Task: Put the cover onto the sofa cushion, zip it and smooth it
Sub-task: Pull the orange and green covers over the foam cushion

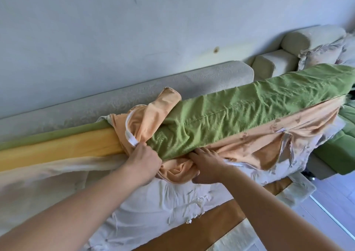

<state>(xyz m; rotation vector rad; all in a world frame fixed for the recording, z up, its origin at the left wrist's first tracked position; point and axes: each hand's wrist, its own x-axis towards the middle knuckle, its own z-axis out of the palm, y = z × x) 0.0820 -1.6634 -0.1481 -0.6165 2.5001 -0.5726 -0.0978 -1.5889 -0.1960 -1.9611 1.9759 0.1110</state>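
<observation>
Peach fabric, bunched, is clenched in the left grip [143,162] together with the white zipper tape [129,135], fingers curled tight. Just beside it the right grip [206,166] grasps a fold of the same peach fabric at the green edge, fingers over, thumb under. Both hold the cover [240,104]: green face up, peach side hanging wrinkled, drawn over the right part of the long sofa cushion [67,148]. Cushion's left part is bare, yellow foam showing. It lies lengthwise along the grey sofa backrest [153,89]. White cloth [153,198] lies crumpled below both arms. Floral pillow [322,52] sits far right.
</observation>
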